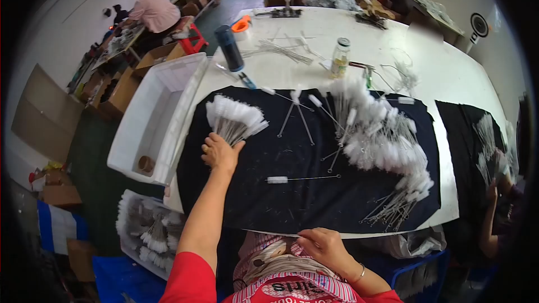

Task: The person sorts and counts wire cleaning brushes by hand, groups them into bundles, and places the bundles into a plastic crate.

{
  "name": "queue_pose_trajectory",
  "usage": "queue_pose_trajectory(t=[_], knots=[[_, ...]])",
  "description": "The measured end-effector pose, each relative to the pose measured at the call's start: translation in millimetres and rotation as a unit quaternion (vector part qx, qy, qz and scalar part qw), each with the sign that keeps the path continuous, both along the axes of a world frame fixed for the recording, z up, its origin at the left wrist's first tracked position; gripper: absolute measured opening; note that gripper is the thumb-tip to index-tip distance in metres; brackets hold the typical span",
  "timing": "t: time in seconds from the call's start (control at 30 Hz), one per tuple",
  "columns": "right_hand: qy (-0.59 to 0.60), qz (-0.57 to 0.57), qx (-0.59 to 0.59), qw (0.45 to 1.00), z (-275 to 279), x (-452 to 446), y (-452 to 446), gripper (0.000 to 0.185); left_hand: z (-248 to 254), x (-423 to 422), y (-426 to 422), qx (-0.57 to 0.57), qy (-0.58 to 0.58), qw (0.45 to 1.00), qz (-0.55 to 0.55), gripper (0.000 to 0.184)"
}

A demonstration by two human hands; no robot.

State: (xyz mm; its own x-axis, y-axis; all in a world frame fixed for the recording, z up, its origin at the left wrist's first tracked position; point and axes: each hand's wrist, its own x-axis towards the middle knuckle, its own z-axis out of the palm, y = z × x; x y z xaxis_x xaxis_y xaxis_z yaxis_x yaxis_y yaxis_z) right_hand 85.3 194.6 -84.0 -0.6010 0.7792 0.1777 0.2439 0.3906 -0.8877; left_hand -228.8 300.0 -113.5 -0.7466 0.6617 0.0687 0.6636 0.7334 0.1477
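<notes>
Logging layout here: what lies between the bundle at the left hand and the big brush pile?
Head view: a few loose brushes on the dark cloth.

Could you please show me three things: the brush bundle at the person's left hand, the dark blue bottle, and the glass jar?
Brush bundle (234, 115): head view, on the white bristles.
Dark blue bottle (229, 49): head view, middle of its body.
Glass jar (340, 58): head view, on its clear side below the lid.

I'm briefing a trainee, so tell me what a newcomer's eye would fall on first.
Probably the big heap of white brushes on the right of the dark cloth. Next comes the smaller bunch on the cloth's left, with the left hand at its wire stems.
</notes>
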Motion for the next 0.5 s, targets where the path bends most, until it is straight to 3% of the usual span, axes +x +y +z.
queue_pose_trajectory(t=[0.17,0.33,0.37,0.4,0.5], knots=[[-0.002,0.028,0.125,0.992,-5.5,-13.5,26.8,0.016,-9.2,-12.9,6.9,-0.014,-0.034,0.999,-0.007,0.078],[-0.052,-0.155,0.272,0.948,-0.5,-70.9,147.1,0.023,-10.5,-24.6,8.6,-0.025,-0.06,0.997,-0.041,0.082],[-0.101,-0.18,0.243,0.948,-3.6,-85.3,175.2,0.028,-41.3,-45.0,9.2,0.012,0.0,0.996,-0.093,0.083],[-0.159,-0.218,0.206,0.941,-3.5,-98.8,198.0,0.035,-25.8,-37.8,9.2,0.001,-0.074,0.993,-0.093,0.084],[-0.227,-0.342,0.183,0.893,-34.7,-141.7,252.0,0.061,-40.0,-49.5,14.9,-0.039,-0.044,0.993,-0.099,0.081]])
